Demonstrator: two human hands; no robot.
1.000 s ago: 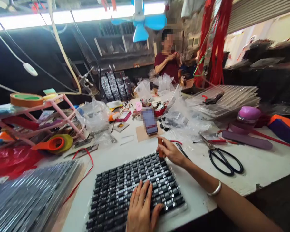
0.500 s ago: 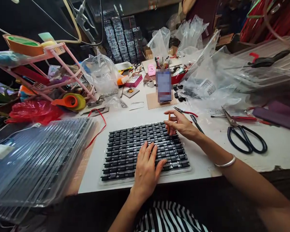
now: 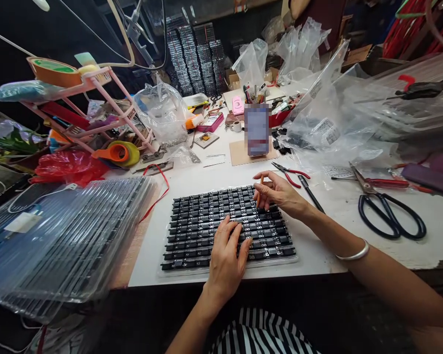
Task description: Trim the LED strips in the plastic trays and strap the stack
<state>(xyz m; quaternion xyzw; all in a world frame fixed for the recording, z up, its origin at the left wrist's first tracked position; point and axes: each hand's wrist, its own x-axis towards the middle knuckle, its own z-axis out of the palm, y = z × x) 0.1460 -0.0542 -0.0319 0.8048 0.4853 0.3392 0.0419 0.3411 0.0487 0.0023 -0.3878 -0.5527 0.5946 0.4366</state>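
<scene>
- Tray (image 3: 186, 273): lies flat on the table (image 3: 145, 268) at its near edge, squarely before the person, presumably so that both hands can reach all of it. Its black parts (image 3: 195, 209) stand in close rows, an order that probably makes any misplaced piece easy to spot.
- Left hand (image 3: 226, 258): palm down over the near middle of the rows, fingers slightly spread and gripping nothing; the placement suggests steadying. How hard it presses cannot be told.
- Right hand (image 3: 278, 194): over the far right corner of the tray, pinching a brown stick (image 3: 258, 198) between thumb and fingers. The stick is held nearly upright, likely for control at its lower end; whether that end touches the parts cannot be told.
- Pliers (image 3: 297, 172), pen-like tool (image 3: 310, 193) and scissors (image 3: 369, 190): laid to the right of the tray, apparently for easy reach while leaving the rows uncovered.
- Phone (image 3: 257, 129): propped upright on a brown board (image 3: 239, 155) beyond the tray, perhaps for viewing; its screen is blurred.
</scene>
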